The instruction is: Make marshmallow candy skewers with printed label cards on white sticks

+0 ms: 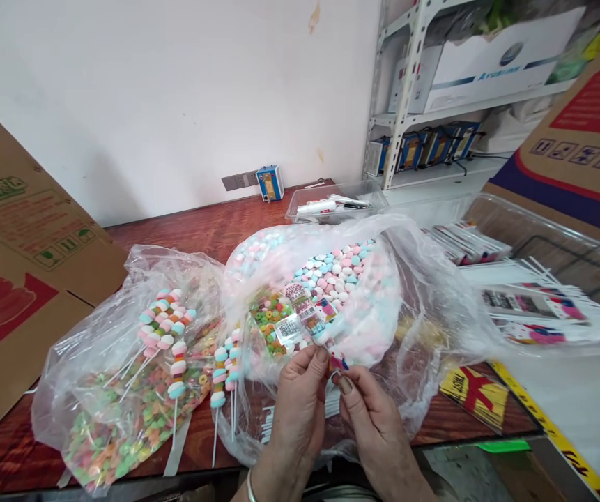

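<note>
My left hand (302,397) and my right hand (375,418) are close together at the table's front edge, fingers pinched. Between them they grip the near end of a small printed plastic wrapper (307,314), clear with dark text and a colourful pattern. What else the fingertips hold is hidden. Just beyond lies a large open bag of pink, white and blue marshmallows (331,275), with ring-shaped gummies (268,314) beside them. To the left, several skewers of marshmallows and gummies (166,317) rest on a clear bag of gummy rings (122,432). More skewers (219,376) lie nearer my left hand.
Printed wrappers with white sticks (534,307) fill a clear tray on the right. A yellow-and-red packet (474,394) lies near the front edge. Behind the bags stands a clear box of pens (336,202). Cardboard boxes (33,279) flank the table, and a metal shelf (404,90) stands behind.
</note>
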Tool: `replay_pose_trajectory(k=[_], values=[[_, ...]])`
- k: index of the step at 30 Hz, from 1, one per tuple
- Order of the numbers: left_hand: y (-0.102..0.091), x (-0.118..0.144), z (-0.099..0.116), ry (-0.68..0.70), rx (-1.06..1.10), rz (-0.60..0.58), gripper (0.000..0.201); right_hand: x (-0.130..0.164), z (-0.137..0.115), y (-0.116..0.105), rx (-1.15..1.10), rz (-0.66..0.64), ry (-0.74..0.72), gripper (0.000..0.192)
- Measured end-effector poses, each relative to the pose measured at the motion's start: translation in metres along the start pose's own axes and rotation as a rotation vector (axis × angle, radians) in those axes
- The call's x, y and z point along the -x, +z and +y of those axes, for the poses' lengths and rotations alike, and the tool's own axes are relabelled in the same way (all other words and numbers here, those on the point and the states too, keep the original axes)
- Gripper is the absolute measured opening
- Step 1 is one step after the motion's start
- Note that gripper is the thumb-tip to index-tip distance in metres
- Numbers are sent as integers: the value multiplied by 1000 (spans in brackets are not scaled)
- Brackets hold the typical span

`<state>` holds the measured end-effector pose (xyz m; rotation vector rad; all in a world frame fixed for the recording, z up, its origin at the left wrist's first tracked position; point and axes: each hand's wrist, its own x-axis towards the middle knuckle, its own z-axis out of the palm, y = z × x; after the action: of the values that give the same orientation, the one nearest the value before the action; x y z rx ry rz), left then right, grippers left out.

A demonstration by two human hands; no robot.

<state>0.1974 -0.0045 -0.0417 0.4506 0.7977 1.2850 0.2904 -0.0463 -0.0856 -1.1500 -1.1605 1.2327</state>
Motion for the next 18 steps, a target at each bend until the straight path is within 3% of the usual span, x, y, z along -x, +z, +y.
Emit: replay_pose_trajectory(k=[4, 9, 12, 15, 18], values=[[-5, -4, -8, 10, 0, 69, 19, -4, -3, 0, -167, -67, 120, 34], [-10, -8, -13, 87, -68, 160, 20, -10, -8, 5, -106, 119, 76, 39], [-14, -6, -17, 143, -145, 161, 18, -16, -10, 11, -251, 161, 117, 35], [-21, -5, -17, 183, -218, 75, 13, -22, -14, 10, -508, 66, 275, 38], [-29, -8, -9, 132, -254, -89, 12, -25, -23, 3, -681, -170, 458, 37]])
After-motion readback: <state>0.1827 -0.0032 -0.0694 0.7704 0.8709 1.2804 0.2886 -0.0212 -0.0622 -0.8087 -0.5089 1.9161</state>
